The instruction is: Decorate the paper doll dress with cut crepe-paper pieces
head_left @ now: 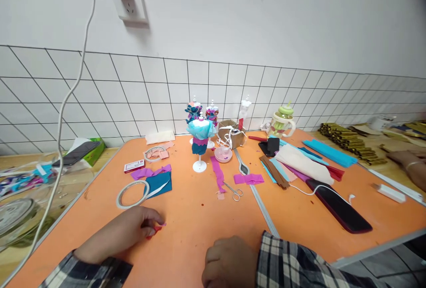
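Observation:
My left hand [124,230] rests on the orange table [186,217] at the lower left, its fingers pinched on a small red scrap of paper [153,231]. My right hand [229,263] lies low at the front edge as a closed fist, and what it holds, if anything, is hidden. A roll of tape [132,194] lies just beyond my left hand, beside a teal paper sheet [159,184] and purple scraps [150,172]. Small scissors [234,191] and a magenta strip [218,173] lie in the middle. A mannequin stand [200,144] dressed in blue paper stands behind them.
More dressed mannequins [203,112], a cardboard box [230,132] and a green-lidded cup [282,121] line the tiled wall. Crepe paper sheets [306,163], a dark phone [339,210] on a white cable and gold rolls [353,144] fill the right. Another person's hand [409,163] shows at far right.

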Available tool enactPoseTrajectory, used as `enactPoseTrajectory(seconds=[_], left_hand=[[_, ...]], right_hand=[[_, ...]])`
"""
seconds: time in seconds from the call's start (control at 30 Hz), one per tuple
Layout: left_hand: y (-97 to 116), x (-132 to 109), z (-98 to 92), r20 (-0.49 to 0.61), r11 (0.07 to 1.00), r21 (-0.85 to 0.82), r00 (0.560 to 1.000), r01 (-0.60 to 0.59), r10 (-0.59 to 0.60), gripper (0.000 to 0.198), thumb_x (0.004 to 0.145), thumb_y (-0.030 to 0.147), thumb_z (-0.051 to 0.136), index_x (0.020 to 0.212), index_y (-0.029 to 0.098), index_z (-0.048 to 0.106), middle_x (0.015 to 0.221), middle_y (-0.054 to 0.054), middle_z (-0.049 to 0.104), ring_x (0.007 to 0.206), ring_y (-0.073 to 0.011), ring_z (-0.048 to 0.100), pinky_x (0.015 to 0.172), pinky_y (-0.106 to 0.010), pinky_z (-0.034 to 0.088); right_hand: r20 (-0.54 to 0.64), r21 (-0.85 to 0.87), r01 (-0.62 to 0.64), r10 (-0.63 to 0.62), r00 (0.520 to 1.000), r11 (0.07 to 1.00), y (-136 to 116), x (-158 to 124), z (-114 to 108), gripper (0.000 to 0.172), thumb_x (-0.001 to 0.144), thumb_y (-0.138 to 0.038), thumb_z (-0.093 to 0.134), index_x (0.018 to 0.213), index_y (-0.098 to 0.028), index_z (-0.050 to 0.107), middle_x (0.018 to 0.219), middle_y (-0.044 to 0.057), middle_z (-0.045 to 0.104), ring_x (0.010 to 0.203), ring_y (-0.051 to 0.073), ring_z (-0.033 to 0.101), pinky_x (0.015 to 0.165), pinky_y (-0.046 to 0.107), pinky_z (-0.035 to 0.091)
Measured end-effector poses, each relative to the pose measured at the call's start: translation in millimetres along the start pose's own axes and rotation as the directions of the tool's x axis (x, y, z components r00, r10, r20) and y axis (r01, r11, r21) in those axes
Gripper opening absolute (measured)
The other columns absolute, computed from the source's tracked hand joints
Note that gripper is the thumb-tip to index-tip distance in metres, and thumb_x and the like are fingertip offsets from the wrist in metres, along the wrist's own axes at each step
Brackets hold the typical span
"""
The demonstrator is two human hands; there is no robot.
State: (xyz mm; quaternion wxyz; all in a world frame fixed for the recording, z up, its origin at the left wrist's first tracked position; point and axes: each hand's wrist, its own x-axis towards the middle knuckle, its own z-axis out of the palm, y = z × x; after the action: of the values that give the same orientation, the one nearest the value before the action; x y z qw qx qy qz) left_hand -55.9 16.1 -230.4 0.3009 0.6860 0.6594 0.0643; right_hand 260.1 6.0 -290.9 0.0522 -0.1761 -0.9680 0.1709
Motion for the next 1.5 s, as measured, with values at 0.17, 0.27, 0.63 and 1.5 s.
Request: enactPoseTrajectory(seconds=[0.17, 0.27, 0.63, 1.5], left_hand=[[9, -5, 6.2, 0.003, 0.997, 0.042, 0.998, -0.069, 0.069, 0.022, 0.069, 0.018, 0.053, 0.081, 0.025, 0.070, 0.077, 0.001, 0.073, 0.075, -0.0193, 0.067, 0.066, -0.026, 0.047], [19, 0, 6.5, -0.035, 0.981, 0.119, 0.986, -0.156, 0.161, 0.019, 0.073, 0.015, 0.049, 0.073, 0.023, 0.066, 0.077, -0.001, 0.070, 0.073, -0.0184, 0.064, 0.065, -0.026, 0.044], [78, 41, 57.1, -0.264, 0.915, -0.218, 0.923, -0.339, 0.279, 0.023, 0.090, 0.029, 0.043, 0.095, 0.021, 0.064, 0.082, -0.004, 0.074, 0.075, -0.0194, 0.067, 0.072, -0.029, 0.051], [96, 51, 69.7, -0.364, 0.625, -0.746, 0.927, -0.230, -0.094, 0.042, 0.067, 0.040, 0.071, 0.102, 0.015, 0.067, 0.072, -0.007, 0.077, 0.076, -0.0249, 0.072, 0.072, -0.033, 0.055]], right_hand=[[-0.127, -0.013, -0.345, 0.341, 0.932, 0.938, 39, 18, -22, 0.014, 0.090, -0.033, 0.056, 0.091, -0.027, 0.068, 0.092, 0.000, 0.068, 0.082, 0.015, 0.061, 0.060, 0.026, 0.036], [-0.224, 0.019, -0.434, 0.427, 0.876, 0.901, 73, 18, -46, 0.023, 0.095, -0.030, 0.046, 0.100, -0.022, 0.067, 0.101, 0.004, 0.066, 0.095, 0.017, 0.060, 0.075, 0.027, 0.041], [-0.353, 0.222, -0.408, 0.463, 0.813, 0.886, 65, 27, -47, 0.012, 0.090, -0.022, 0.054, 0.091, -0.020, 0.066, 0.095, 0.003, 0.064, 0.093, 0.016, 0.057, 0.081, 0.028, 0.041], [-0.420, 0.769, -0.193, 0.709, 0.567, 0.610, 42, 60, -36, 0.017, 0.073, -0.019, 0.067, 0.091, -0.017, 0.065, 0.081, 0.002, 0.068, 0.058, 0.012, 0.060, 0.058, 0.024, 0.049]])
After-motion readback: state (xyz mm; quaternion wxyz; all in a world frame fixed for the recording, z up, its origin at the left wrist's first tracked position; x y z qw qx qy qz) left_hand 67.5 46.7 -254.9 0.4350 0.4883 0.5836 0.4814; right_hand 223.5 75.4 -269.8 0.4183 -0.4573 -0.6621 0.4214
